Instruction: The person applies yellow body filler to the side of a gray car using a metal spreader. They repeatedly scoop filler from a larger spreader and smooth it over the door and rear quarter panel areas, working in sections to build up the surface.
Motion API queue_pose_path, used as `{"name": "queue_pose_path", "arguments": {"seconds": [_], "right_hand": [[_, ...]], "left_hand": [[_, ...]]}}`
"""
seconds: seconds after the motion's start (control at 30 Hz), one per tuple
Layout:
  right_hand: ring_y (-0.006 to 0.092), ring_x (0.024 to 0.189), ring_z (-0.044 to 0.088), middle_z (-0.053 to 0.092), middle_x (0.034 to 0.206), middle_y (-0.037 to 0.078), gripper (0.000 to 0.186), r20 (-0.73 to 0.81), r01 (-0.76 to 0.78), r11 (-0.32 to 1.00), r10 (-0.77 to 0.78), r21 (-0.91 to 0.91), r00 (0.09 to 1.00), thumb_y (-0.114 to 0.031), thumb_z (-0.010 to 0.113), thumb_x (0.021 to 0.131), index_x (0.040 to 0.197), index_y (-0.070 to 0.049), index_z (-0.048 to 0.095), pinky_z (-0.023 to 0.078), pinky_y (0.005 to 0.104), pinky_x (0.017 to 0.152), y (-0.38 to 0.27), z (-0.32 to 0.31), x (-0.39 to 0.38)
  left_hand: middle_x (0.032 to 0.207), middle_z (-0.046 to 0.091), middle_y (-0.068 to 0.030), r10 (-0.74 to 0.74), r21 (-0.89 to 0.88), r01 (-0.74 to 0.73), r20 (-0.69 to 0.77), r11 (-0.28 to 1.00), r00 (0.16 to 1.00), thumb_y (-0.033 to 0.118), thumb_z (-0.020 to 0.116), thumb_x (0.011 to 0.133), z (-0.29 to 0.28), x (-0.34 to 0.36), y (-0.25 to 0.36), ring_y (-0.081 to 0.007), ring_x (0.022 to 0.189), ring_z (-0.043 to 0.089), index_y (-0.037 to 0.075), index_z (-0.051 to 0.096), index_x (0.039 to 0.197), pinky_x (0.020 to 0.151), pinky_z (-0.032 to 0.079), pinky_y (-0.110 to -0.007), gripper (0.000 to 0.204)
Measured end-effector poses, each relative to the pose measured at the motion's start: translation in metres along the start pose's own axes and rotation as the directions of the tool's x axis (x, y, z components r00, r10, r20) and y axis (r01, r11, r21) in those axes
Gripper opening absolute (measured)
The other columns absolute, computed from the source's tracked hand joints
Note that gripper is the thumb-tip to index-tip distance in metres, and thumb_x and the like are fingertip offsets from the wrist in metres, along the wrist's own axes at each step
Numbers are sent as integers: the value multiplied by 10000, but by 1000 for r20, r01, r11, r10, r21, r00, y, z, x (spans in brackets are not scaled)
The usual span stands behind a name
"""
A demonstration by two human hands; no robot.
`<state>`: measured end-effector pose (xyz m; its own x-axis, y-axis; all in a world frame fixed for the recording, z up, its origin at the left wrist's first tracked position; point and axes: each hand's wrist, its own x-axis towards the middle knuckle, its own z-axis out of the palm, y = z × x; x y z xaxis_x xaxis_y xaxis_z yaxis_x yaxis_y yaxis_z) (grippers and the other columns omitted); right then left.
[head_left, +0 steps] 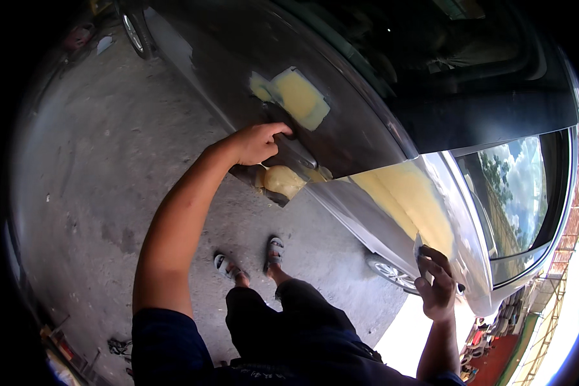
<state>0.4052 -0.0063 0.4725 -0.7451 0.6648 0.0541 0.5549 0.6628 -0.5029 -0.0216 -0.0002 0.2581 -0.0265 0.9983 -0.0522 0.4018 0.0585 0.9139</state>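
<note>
My left hand [257, 145] is closed on a dark mixing board [276, 196] that carries a pale yellow lump of putty [283, 180]. Its index finger reaches out to the dark car door [225, 71], just below a yellow filler patch [297, 96]. My right hand [436, 283] grips a thin, pale spreader [418, 240] against a long band of yellow filler [405, 199] on the lighter rear body panel. The spreader's edge is at the lower part of that band.
The open door's window [431, 38] is above, and a rear window [514, 186] is at right. A wheel [392, 273] sits low behind my right hand. My sandalled feet [273, 254] stand on concrete [96, 193]. Piled items [486, 341] lie beyond the car.
</note>
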Motion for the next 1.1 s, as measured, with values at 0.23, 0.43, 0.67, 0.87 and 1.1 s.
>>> {"name": "queue_pose_path", "arguments": {"seconds": [0.23,0.43,0.67,0.87,1.1], "right_hand": [[346,1099,599,576,1227,222,354,-7,-18,1000,18,19,1000,-230,692,880,1162,-24,634,507,379,858,8,2,-4],[310,1119,582,576,1227,207,360,-11,-54,974,57,219,998,-229,687,886,1170,-16,627,472,370,901,6,10,-7],[334,1195,526,515,1285,192,364,-7,0,651,9,759,1000,-232,629,925,1233,-40,596,448,423,966,5,45,-10],[339,1250,484,468,1358,213,382,-43,101,233,-243,967,969,-162,614,935,1304,-81,557,410,457,1019,-33,95,14],[335,1259,475,464,1370,219,396,-107,332,327,-550,885,828,-118,654,899,1283,-45,587,404,402,1016,-65,106,25]], "left_hand": [[682,575,-65,-38,35,39,-29,999,999,117,535,917,-7,-26,28,-129,626,487,92,537,1278,621,423,-306,362],[751,617,-38,-117,-11,117,-50,993,992,160,544,938,-15,-86,36,-101,682,508,53,597,1220,656,438,-290,305],[1048,644,-61,-202,-536,154,-32,830,979,122,534,960,21,-185,49,-93,951,565,-36,573,1210,838,455,-250,299],[1111,602,-103,-249,-885,-156,-287,438,925,51,518,957,85,-234,117,-127,1018,567,6,465,1224,903,454,-283,276],[1205,562,-199,-373,-802,-559,-595,212,712,73,505,970,149,-240,196,-250,1107,577,2,390,1266,939,491,-418,326]]}}
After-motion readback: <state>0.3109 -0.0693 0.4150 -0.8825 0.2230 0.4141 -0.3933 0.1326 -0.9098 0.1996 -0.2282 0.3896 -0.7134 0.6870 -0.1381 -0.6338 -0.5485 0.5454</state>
